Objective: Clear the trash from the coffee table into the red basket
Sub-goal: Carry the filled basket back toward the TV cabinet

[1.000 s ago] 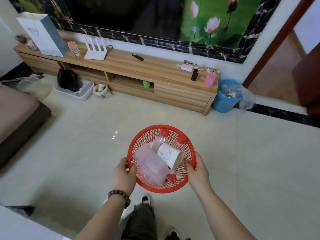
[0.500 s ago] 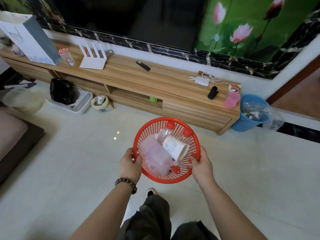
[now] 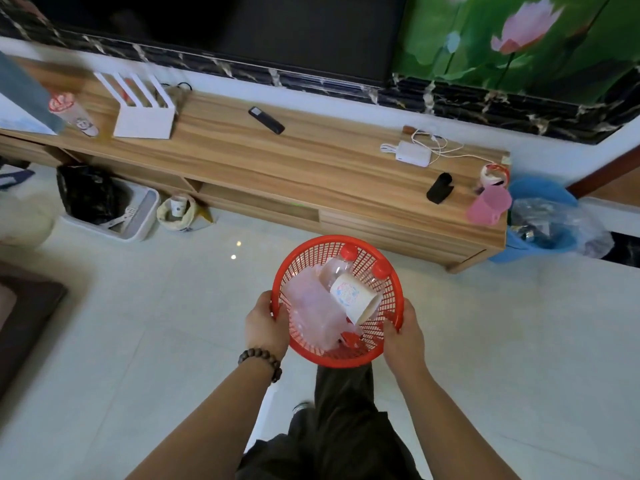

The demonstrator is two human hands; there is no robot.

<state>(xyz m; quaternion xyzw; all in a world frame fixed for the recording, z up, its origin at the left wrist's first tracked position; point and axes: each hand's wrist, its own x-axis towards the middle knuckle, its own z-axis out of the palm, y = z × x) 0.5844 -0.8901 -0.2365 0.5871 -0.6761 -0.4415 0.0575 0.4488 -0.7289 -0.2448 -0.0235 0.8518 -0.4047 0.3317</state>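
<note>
Both hands grip the red basket [image 3: 388, 271] by its rim, left hand [image 3: 265, 329] on the left edge, right hand [image 3: 403, 336] on the right. Bottles, a paper cup [image 3: 353, 297] and a plastic bag lie inside. The blue bin [image 3: 540, 192] stands far right, likely nearer the right hand.

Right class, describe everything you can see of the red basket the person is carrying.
The red basket is round, of plastic mesh with a solid rim, held roughly level above the pale floor. The left hand grips its left rim and the right hand its right rim. Inside lie a crumpled pinkish plastic bag, a paper cup on its side, and clear bottles with red caps leaning toward the far rim.
</note>
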